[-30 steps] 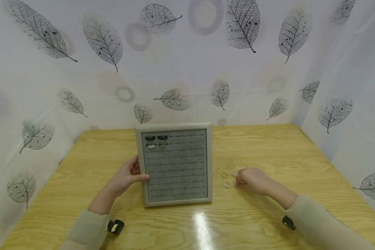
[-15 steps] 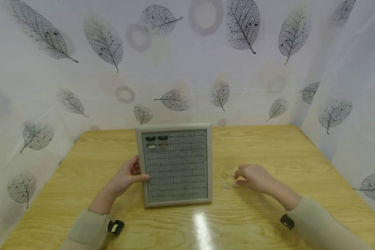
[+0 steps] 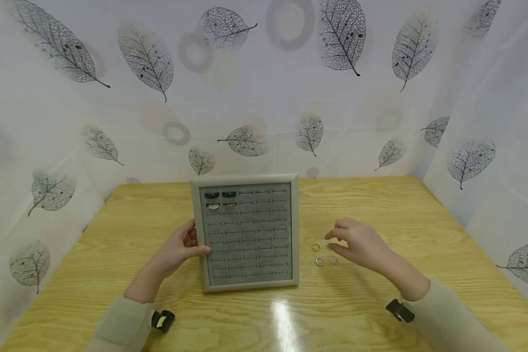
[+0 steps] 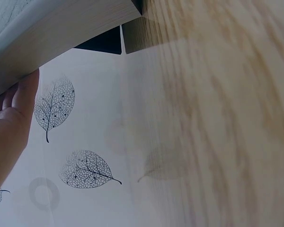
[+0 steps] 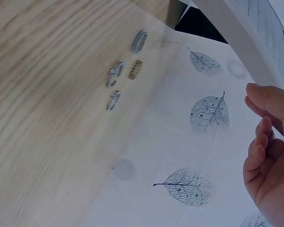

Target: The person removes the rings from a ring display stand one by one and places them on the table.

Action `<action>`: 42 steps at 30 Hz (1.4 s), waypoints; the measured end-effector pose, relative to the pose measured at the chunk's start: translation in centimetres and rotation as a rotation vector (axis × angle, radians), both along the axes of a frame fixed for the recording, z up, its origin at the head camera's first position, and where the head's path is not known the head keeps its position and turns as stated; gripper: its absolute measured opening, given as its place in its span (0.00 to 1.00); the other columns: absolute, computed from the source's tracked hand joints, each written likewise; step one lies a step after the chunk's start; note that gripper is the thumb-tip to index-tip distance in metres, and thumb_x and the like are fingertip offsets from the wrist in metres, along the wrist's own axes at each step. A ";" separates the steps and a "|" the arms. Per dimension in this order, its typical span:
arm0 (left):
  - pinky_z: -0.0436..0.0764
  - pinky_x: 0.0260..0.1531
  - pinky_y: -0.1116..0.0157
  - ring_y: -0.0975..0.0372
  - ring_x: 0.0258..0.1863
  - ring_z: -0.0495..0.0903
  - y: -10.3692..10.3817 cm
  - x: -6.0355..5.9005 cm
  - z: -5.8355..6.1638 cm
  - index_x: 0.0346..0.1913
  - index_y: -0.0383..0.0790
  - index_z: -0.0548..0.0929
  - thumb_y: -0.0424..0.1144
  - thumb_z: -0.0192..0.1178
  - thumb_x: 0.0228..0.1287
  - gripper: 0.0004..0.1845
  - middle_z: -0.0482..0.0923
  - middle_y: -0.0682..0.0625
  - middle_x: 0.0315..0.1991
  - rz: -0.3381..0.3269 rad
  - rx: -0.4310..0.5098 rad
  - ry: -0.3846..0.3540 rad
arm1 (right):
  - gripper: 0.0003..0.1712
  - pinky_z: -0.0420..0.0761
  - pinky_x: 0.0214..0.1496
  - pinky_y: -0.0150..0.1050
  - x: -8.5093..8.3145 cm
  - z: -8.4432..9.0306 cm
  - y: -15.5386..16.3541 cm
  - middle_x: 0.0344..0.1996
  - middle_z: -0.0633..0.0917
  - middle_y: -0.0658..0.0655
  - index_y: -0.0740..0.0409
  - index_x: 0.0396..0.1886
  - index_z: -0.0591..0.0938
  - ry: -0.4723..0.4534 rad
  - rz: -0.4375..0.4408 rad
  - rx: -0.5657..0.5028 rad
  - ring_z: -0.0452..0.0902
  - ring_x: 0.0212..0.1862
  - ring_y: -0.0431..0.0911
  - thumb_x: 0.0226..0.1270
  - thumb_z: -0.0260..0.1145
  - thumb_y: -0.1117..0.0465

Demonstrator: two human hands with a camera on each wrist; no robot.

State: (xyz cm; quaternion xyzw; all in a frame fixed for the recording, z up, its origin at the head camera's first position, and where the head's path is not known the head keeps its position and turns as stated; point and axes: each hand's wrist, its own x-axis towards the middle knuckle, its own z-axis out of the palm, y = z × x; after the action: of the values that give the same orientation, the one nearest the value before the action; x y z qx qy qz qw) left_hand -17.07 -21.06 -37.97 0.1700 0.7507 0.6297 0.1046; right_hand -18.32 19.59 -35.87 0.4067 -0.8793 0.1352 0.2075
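Resting against the left edge of a grey ring display tray (image 3: 248, 232), the left hand (image 3: 179, 249) lays its thumb over the frame while its fingers curl along the outer side; the left wrist view shows fingers (image 4: 16, 101) pressed to the frame's pale side wall. The tray lies flat on the wooden table (image 3: 378, 205), near its middle. Rows of slots fill the tray; four rings (image 3: 220, 200) sit in the two top rows at the left, two dark ones above two paler ones.

The right hand (image 3: 362, 245) hovers above the table to the right of the tray, fingers loosely curled and slightly apart, thumb and forefinger not meeting; it holds nothing that can be seen. Beneath and just left of its fingertips lie the loose rings (image 3: 323, 254), a small cluster flat on the wood. The right wrist view shows four of them (image 5: 124, 71), three silver and one golden, close together but well apart from the fingers (image 5: 270, 101).

A leaf-printed white curtain (image 3: 264, 88) encloses the table on three sides.
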 end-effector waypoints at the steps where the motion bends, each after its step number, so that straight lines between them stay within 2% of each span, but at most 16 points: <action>1: 0.75 0.42 0.63 0.58 0.44 0.75 0.0 0.0 0.0 0.65 0.32 0.52 0.30 0.62 0.52 0.40 0.68 0.34 0.51 0.001 0.000 -0.001 | 0.10 0.62 0.17 0.26 0.0 0.1 -0.1 0.19 0.71 0.45 0.55 0.26 0.83 0.004 0.004 -0.008 0.59 0.21 0.34 0.39 0.74 0.63; 13: 0.75 0.42 0.64 0.58 0.44 0.75 -0.1 -0.1 -0.1 0.65 0.32 0.52 0.30 0.62 0.52 0.39 0.68 0.35 0.50 0.000 -0.005 0.003 | 0.10 0.62 0.17 0.24 -0.4 2.4 -2.7 0.19 0.72 0.44 0.55 0.28 0.83 0.080 0.121 -0.078 0.60 0.18 0.32 0.42 0.71 0.62; 20: 0.75 0.42 0.64 0.58 0.44 0.75 -0.1 -0.1 -0.2 0.64 0.31 0.52 0.30 0.62 0.52 0.39 0.68 0.35 0.51 0.002 -0.005 0.000 | 0.10 0.60 0.16 0.25 -0.7 3.8 -5.1 0.18 0.70 0.45 0.56 0.28 0.83 0.194 0.189 -0.106 0.59 0.17 0.34 0.41 0.71 0.63; 24: 0.74 0.42 0.64 0.58 0.44 0.75 -0.1 -0.1 -0.1 0.65 0.32 0.52 0.30 0.62 0.52 0.39 0.68 0.35 0.50 0.000 -0.006 -0.003 | 0.10 0.62 0.16 0.26 -0.8 4.5 -6.5 0.19 0.72 0.47 0.57 0.27 0.83 0.246 0.225 -0.127 0.61 0.17 0.36 0.40 0.71 0.64; 32: 0.75 0.41 0.64 0.59 0.44 0.74 0.0 -0.2 -0.1 0.64 0.31 0.53 0.30 0.62 0.52 0.39 0.68 0.35 0.50 -0.002 0.003 -0.004 | 0.10 0.64 0.18 0.27 -1.3 5.8 -9.3 0.20 0.72 0.48 0.57 0.29 0.82 0.232 0.272 -0.159 0.63 0.19 0.37 0.42 0.71 0.65; 37: 0.74 0.42 0.64 0.58 0.45 0.74 -0.1 0.0 0.0 0.64 0.31 0.52 0.30 0.62 0.52 0.39 0.68 0.35 0.51 0.012 -0.014 -0.009 | 0.09 0.64 0.19 0.26 -2.1 5.9 -11.1 0.21 0.74 0.48 0.57 0.29 0.83 0.236 0.288 -0.222 0.63 0.18 0.36 0.45 0.70 0.63; 42: 0.74 0.42 0.63 0.56 0.46 0.74 0.0 -0.1 0.0 0.65 0.31 0.52 0.31 0.62 0.52 0.40 0.67 0.34 0.51 0.003 -0.019 -0.009 | 0.08 0.64 0.18 0.27 -2.7 5.7 -12.6 0.21 0.75 0.49 0.57 0.29 0.82 0.266 0.266 -0.283 0.64 0.18 0.36 0.47 0.70 0.62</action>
State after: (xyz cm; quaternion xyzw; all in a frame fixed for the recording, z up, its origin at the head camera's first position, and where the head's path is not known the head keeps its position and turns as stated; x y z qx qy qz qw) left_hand -17.12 -21.05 -37.96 0.1650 0.7566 0.6233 0.1086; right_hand -20.97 6.95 -30.14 0.5002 -0.7552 0.2283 0.3569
